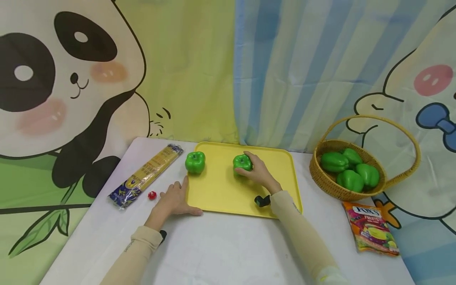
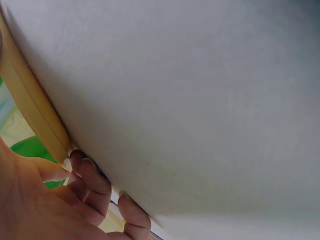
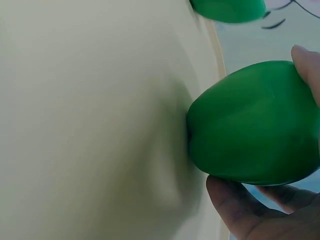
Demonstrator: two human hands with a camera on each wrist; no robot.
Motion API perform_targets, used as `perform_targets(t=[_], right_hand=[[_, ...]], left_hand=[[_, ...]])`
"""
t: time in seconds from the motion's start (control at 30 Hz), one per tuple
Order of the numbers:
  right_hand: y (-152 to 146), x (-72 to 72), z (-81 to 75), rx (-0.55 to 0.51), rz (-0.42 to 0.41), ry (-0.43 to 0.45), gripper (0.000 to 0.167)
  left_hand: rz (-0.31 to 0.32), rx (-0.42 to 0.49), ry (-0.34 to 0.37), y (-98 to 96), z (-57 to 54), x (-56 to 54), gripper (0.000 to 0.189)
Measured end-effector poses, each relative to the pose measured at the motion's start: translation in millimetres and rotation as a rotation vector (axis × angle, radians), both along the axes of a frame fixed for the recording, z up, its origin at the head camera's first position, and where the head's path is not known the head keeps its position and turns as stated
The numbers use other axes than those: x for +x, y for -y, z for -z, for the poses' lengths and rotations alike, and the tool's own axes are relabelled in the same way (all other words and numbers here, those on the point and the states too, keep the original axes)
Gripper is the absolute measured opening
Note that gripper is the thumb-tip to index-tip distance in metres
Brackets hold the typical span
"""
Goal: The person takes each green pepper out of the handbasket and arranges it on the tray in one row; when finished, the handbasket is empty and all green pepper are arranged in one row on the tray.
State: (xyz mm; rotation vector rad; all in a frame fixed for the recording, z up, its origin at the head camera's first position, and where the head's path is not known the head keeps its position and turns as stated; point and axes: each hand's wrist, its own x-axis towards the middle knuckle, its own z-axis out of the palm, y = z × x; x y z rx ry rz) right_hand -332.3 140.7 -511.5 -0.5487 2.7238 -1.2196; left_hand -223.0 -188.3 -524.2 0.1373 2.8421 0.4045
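Observation:
In the head view my right hand (image 1: 259,172) grips a green bell pepper (image 1: 242,162) over the middle of a yellow tray (image 1: 217,198). The right wrist view shows this pepper (image 3: 255,122) between thumb and fingers, close to the tray's surface; whether it touches cannot be told. A second green bell pepper (image 1: 195,162) sits at the tray's left edge. My left hand (image 1: 176,200) rests at the tray's front left corner, thumb spread along the front edge and fingers by the left side. In the left wrist view its fingers (image 2: 95,180) lie beside the tray's rim.
A wicker basket (image 1: 324,184) with several green peppers stands at the right, its handle arching up. In front of it lies a Fox's candy bag (image 1: 372,229). At the left are a long pasta packet (image 1: 146,176) and a small red item (image 1: 152,195). A curtain (image 1: 278,79) hangs behind the table.

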Motion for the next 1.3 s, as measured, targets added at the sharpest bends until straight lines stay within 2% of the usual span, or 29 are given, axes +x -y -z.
perform_targets(t=[0.3,0.6,0.97,1.3], right_hand=[[42,0.5,1.4,0.009,-0.044,0.023,0.094],[70,0.6,4.1,-0.01,-0.079,0.023,0.097],[89,-2.1,1.4,0.016,-0.081,0.024,0.101],[95,-3.2,-0.3,0.015,-0.068,0.034,0.101]], left_hand=[[-0.007,0.01,0.006,0.0,-1.6,-0.2,0.153],[-0.001,-0.001,0.007,-0.4,-4.0,0.5,0.152],[-0.001,-0.009,0.011,-2.4,-7.9,1.8,0.148],[0.0,-0.012,0.014,-1.2,-2.9,0.9,0.152]])
